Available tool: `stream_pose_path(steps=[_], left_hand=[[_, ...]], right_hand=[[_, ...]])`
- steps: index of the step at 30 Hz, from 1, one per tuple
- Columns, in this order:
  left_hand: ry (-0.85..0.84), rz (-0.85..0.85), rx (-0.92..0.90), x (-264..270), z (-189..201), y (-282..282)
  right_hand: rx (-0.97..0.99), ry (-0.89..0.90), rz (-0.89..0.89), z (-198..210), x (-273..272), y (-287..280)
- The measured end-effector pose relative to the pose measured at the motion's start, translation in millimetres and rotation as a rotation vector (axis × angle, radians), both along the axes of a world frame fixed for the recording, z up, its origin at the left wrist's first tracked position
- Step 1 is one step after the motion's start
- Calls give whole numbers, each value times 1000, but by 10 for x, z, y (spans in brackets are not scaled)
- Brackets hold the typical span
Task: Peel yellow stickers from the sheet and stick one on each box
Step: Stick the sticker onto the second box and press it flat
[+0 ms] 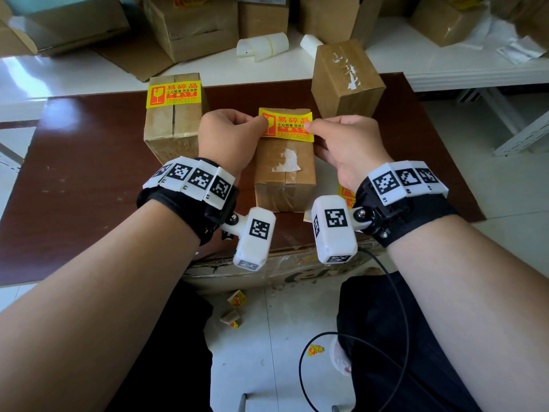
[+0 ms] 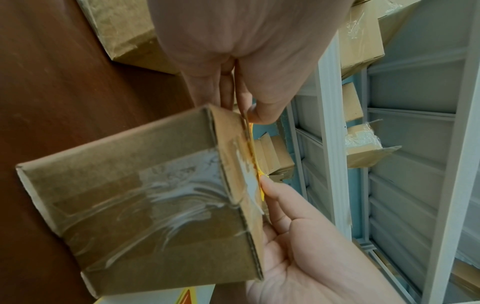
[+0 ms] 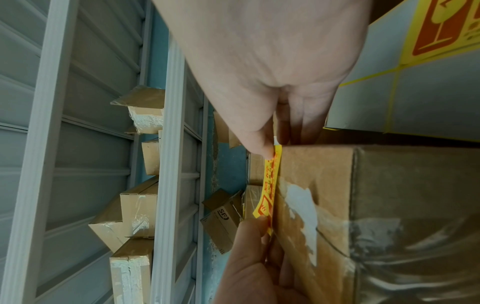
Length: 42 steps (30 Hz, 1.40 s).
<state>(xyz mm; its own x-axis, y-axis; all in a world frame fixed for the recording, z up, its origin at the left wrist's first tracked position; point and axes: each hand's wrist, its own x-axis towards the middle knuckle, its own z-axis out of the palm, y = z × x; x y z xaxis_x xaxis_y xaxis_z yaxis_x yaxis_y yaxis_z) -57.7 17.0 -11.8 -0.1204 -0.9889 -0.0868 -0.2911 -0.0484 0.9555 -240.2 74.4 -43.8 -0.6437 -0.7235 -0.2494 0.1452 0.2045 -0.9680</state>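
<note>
Cardboard boxes crowd the white shelves behind our dark brown table (image 1: 89, 162), and three more stand on the table itself. We are at the middle box (image 1: 285, 171), laying a yellow sticker (image 1: 289, 126) across the far end of its top. Our left hand (image 1: 228, 138) pinches the sticker's left edge between thumb and curled fingers, and our right hand (image 1: 347, 144) pinches the right edge the same way, so the sticker is stretched flat between them. From the wrist views it sits just off the cardboard along most of its length, though we cannot tell whether one edge already touches.

To do this well, we judge that we should keep it taut, lower one edge first, then smooth towards the other so no air or crease gets trapped. The top looks awkward: glossy packing tape runs down its seam and a torn white paper scrap (image 1: 288, 165) clings near the middle, so pressing firmly matters.

The sticker is thin, glossy and bendy, printed in red. The box on the left (image 1: 172, 129) already wears its sticker (image 1: 173, 95); the tall box on the right (image 1: 346, 81) shows none. The sticker sheet (image 1: 346, 194) peeps out beside our right wrist.
</note>
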Motion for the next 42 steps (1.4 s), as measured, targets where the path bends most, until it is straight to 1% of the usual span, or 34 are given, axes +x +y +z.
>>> stream_pose_path(steps=[42], left_hand=[[-24, 9, 15, -3, 21, -10]], right_hand=[[-13, 35, 6, 11, 5, -9]])
